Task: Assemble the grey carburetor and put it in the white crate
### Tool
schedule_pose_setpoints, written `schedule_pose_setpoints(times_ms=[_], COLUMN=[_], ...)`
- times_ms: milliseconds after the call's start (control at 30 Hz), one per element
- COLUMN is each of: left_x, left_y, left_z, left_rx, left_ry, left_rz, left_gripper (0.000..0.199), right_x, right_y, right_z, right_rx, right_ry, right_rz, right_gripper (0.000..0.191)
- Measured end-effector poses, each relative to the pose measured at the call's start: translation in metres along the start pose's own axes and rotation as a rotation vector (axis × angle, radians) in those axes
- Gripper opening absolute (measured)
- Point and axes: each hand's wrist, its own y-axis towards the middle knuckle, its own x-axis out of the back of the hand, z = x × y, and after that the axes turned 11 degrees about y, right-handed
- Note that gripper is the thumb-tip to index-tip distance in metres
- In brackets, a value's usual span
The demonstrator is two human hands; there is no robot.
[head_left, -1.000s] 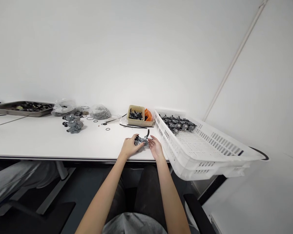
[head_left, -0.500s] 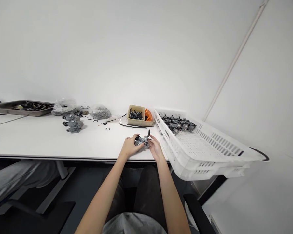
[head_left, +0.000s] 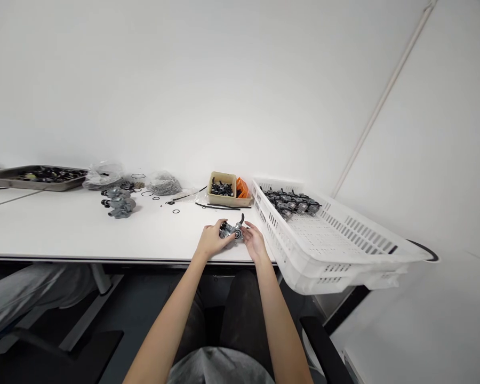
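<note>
A small grey metal carburetor (head_left: 232, 230) with a curved black piece standing up from it is at the table's front edge. My left hand (head_left: 213, 239) is closed around its left side, the thumb lying across the front. Close against its right side is my right hand (head_left: 255, 243), fingers stretched and apart beside the black piece. Whether those fingertips touch the carburetor is hard to make out. The underside of the carburetor is hidden by my fingers.
A white plastic crate (head_left: 296, 256) with several carburetors (head_left: 290, 202) stands at right. Behind my hands are a beige bin (head_left: 223, 200) of black parts and black tubes (head_left: 223, 207). Leftward lie grey metal bodies (head_left: 120, 204), plastic bags (head_left: 162, 183), rubber rings (head_left: 176, 211) and a metal tray (head_left: 60, 185).
The black piece on the carburetor has shifted very slightly left, and my right fingertips sit a little apart from it. My left hand keeps its hold.
</note>
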Motion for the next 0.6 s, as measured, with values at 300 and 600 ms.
schedule_pose_setpoints(times_ms=[300, 600], left_x=[0.0023, 0.0019], left_y=[-0.0002, -0.0006], left_z=[-0.0013, -0.0006], left_rx=[-0.004, 0.005], left_ry=[-0.001, -0.003], left_rz=[-0.003, -0.002], left_gripper=[0.060, 0.061], right_x=[0.0032, 0.0063], right_y=[0.0030, 0.0069], right_z=[-0.0001, -0.0013], right_rx=[-0.029, -0.041], right_ry=[0.014, 0.017], right_rz=[-0.022, -0.035], right_gripper=[0.024, 0.020])
